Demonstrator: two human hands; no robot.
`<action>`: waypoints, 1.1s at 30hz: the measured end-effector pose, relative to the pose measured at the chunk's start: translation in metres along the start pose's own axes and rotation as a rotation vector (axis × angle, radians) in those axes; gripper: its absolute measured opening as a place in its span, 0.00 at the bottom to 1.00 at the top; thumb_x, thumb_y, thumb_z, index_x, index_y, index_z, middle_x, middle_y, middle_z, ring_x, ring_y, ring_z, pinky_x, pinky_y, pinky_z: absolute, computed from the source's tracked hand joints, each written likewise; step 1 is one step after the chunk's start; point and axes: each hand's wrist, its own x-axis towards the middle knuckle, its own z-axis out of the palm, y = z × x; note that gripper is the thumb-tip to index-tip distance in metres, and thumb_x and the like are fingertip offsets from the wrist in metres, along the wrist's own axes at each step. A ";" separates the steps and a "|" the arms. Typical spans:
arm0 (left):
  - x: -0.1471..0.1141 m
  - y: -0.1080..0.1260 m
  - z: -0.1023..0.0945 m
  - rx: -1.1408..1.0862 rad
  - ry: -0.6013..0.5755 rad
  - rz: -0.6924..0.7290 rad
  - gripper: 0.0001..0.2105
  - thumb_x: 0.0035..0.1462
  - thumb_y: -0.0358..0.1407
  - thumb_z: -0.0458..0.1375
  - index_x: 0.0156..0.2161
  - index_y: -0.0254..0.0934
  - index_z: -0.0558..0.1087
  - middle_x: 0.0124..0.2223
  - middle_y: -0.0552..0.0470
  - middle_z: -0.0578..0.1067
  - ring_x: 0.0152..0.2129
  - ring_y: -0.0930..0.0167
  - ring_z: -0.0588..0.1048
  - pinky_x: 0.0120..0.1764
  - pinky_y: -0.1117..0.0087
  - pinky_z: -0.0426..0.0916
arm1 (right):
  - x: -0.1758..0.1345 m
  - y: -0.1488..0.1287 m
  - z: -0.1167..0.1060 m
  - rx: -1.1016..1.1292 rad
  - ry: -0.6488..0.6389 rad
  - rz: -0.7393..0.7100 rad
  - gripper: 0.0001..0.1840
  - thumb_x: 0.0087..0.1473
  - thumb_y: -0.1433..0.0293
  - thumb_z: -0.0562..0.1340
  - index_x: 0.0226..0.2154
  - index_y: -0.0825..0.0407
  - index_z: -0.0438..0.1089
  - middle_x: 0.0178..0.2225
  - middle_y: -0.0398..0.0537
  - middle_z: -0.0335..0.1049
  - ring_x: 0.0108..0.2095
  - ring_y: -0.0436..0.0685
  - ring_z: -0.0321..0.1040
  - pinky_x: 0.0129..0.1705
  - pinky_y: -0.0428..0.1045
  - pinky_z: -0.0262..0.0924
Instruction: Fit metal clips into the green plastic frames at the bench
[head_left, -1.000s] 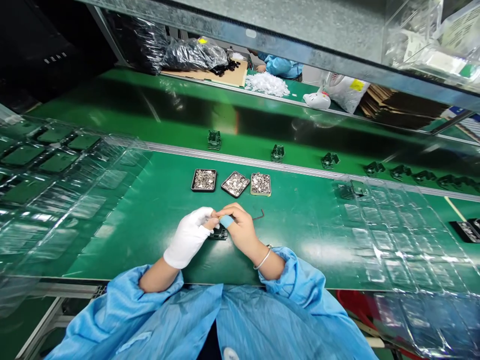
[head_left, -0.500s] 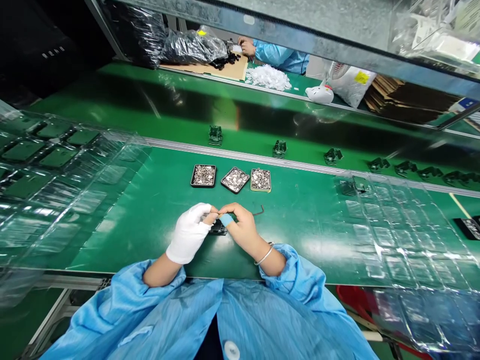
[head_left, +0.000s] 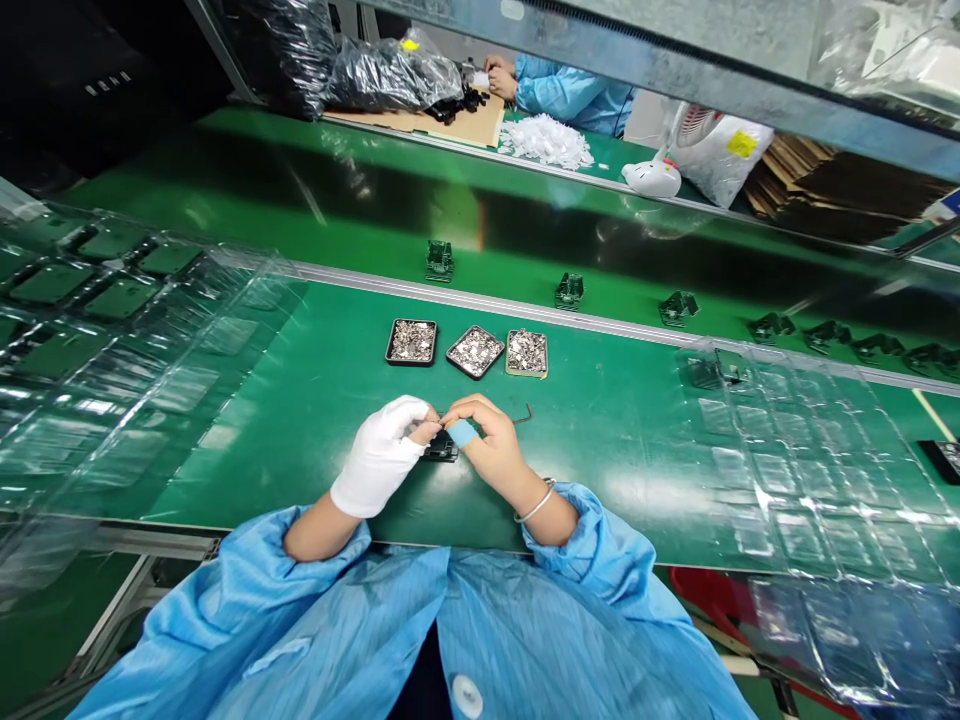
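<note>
In the head view, my left hand (head_left: pixel 381 452), in a white glove with bare thumb and fingertip, is closed in a pinch. Its fingertips meet those of my bare right hand (head_left: pixel 491 440), also pinched, with a blue wrap on one digit. Whatever lies between the fingertips is too small to make out. Directly beneath them is a small black part (head_left: pixel 442 450) on the green table, partly covered by my hands. An L-shaped hex key (head_left: pixel 524 416) sticks out beyond my right hand; its other end is hidden, so I cannot tell whether it is held.
Three small black trays (head_left: pixel 388 345) of shiny metal pieces stand ahead. Several dark green assemblies (head_left: pixel 439 262) line the strip behind the metal rail (head_left: pixel 480 305). Clear plastic trays lie left (head_left: pixel 187 350) and right (head_left: pixel 787 470). Across the bench are a co-worker's hands (head_left: pixel 501 78).
The whole view has shifted slightly, so the scene sits a little higher and further right. My hands keep the same pinched pose over the black part.
</note>
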 end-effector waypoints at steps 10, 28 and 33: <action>-0.004 -0.026 -0.019 0.279 -0.165 0.297 0.15 0.57 0.46 0.55 0.40 0.35 0.72 0.42 0.43 0.76 0.41 0.61 0.75 0.47 0.60 0.68 | 0.008 0.001 -0.024 -0.025 -0.318 0.110 0.05 0.52 0.68 0.60 0.28 0.52 0.68 0.29 0.42 0.69 0.32 0.50 0.64 0.38 0.47 0.60; -0.014 -0.031 0.008 0.152 -0.146 0.179 0.20 0.54 0.42 0.54 0.50 0.32 0.68 0.47 0.40 0.72 0.47 0.59 0.71 0.50 0.56 0.67 | 0.004 0.017 -0.022 -0.416 -0.334 -0.126 0.09 0.50 0.80 0.57 0.32 0.50 0.66 0.42 0.50 0.68 0.46 0.56 0.64 0.51 0.54 0.56; -0.013 -0.024 0.007 0.290 -0.159 0.188 0.19 0.49 0.38 0.56 0.47 0.33 0.71 0.46 0.39 0.74 0.45 0.56 0.72 0.49 0.55 0.68 | 0.003 0.018 -0.021 -0.489 -0.328 -0.162 0.11 0.50 0.80 0.54 0.33 0.49 0.65 0.42 0.50 0.68 0.46 0.58 0.63 0.57 0.58 0.51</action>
